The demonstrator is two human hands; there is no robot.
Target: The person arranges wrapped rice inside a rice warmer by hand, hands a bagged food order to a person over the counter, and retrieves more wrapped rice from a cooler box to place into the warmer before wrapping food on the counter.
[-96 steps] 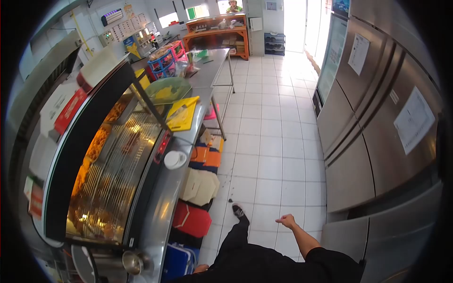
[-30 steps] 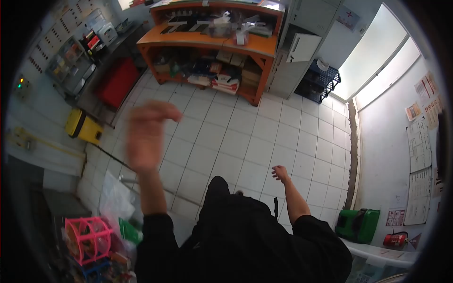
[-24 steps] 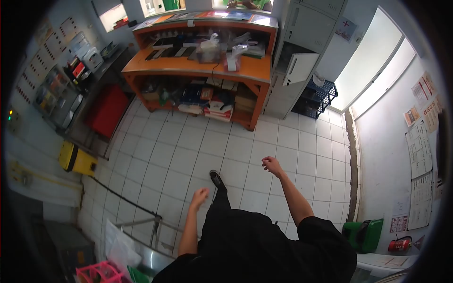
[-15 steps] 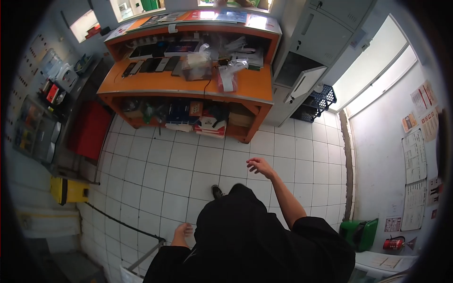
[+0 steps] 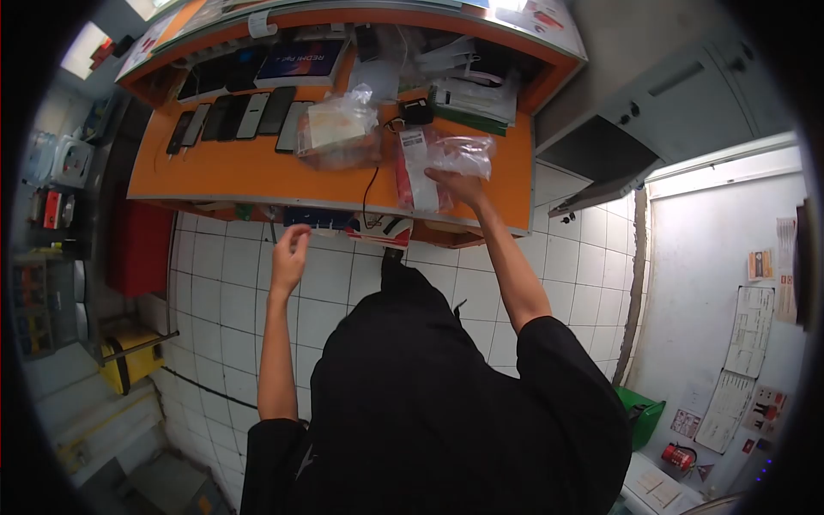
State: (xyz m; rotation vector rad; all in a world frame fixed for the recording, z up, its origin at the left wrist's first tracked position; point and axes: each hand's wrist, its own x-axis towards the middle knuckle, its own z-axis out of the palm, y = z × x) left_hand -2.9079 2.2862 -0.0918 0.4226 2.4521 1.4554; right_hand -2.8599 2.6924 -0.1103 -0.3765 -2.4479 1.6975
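On the orange counter [image 5: 257,180] lies a clear plastic bag [image 5: 412,184] with red contents and a white label. My right hand [image 5: 462,186] is on this bag, its thumb across the plastic and the other fingers partly hidden, apparently gripping it. My left hand [image 5: 292,249] hangs empty just short of the counter's front edge, fingers loosely bent and apart. To the left of the red bag sits another clear bag [image 5: 339,133] with a pale paper inside. Several phones [image 5: 249,116] lie in a row farther left.
A box marked Redmi [image 5: 300,62] and papers [image 5: 476,103] sit at the back of the counter. A cable [image 5: 369,193] hangs over its front edge. At right, a grey locker door [image 5: 601,199] stands ajar. A red panel [image 5: 142,245] and yellow bin [image 5: 129,356] are at left.
I have moved forward to the counter. My right hand has gone from above the floor onto the red bag, and my left hand has risen towards the counter edge.
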